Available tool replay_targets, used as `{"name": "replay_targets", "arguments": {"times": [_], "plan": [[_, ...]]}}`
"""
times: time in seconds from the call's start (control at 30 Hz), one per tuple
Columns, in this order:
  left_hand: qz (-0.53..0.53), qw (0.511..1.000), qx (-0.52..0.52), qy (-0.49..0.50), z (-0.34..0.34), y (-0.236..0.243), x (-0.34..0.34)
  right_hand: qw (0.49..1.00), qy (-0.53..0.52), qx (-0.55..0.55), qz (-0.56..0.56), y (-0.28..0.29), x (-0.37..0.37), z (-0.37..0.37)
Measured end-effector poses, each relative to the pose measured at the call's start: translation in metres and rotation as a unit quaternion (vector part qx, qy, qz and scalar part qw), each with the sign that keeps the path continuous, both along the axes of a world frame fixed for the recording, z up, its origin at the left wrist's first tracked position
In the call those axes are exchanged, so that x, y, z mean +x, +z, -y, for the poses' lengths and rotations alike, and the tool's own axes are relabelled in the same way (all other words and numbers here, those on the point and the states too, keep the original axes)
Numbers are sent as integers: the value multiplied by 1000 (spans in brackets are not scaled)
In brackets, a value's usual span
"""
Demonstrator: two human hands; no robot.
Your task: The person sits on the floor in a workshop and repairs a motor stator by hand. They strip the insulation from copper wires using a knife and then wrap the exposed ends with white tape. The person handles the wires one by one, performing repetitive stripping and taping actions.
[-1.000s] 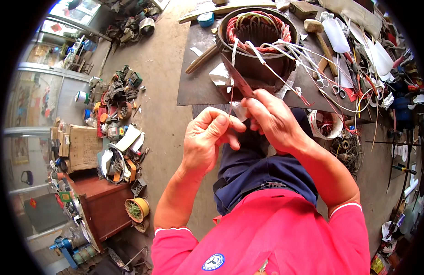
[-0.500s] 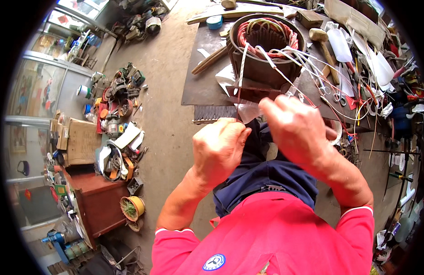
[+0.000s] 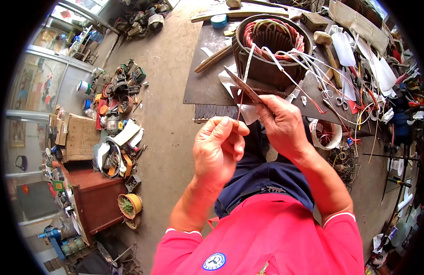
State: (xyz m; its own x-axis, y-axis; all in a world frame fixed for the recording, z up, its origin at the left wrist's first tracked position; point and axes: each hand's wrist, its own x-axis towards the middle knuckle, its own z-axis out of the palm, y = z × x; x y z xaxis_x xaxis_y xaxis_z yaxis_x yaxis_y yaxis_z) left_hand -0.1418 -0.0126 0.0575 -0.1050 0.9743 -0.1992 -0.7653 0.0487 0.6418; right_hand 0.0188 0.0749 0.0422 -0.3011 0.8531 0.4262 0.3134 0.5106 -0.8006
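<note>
A motor stator [image 3: 269, 68] with red windings stands on the dark workbench [image 3: 207, 87] ahead of me. From its rim a white-sleeved lead [image 3: 247, 64] drops toward me and ends in a thin red wire [image 3: 240, 112]. My left hand [image 3: 219, 149] pinches that wire between curled fingers, the palm side partly turned up. My right hand [image 3: 283, 121] grips a narrow, pointed brown blade [image 3: 243, 85] that looks like a worn knife. The blade points up and to the left, its tip near the stator's front and close to the lead. More sleeved leads [image 3: 308, 66] spread to the right.
On the bench's right lie a mallet [image 3: 331, 55], scissors [image 3: 328, 93], white sheets and loose wires. A wooden strip [image 3: 213, 58] and a blue round tape [image 3: 218, 21] are at its left. Below the bench edge sit a brush [image 3: 214, 112] and a round white container [image 3: 325, 134].
My right hand has moved slightly left and its blade now shows clearly. My left hand has turned so that its thumb and curled fingers face up. The view has shifted a little.
</note>
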Motion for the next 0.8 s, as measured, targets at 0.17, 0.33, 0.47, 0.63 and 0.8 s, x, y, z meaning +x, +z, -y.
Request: {"name": "replay_targets", "arguments": {"times": [0.17,0.33,0.47,0.63,0.8], "plan": [[219,975,9,-31,2,1,5,992,66,39,-103,-9,-18,31],[235,971,27,-45,3,-6,7,999,-9,0,-35,-12,-14,5],[112,994,18,5,6,-5,4,989,102,102,41,9,1,19],[-236,970,32,45,4,-3,12,974,32,132,180,25,16,2],[-690,678,236,93,-1,0,0,930,44,166,324,47,22,-10]]}}
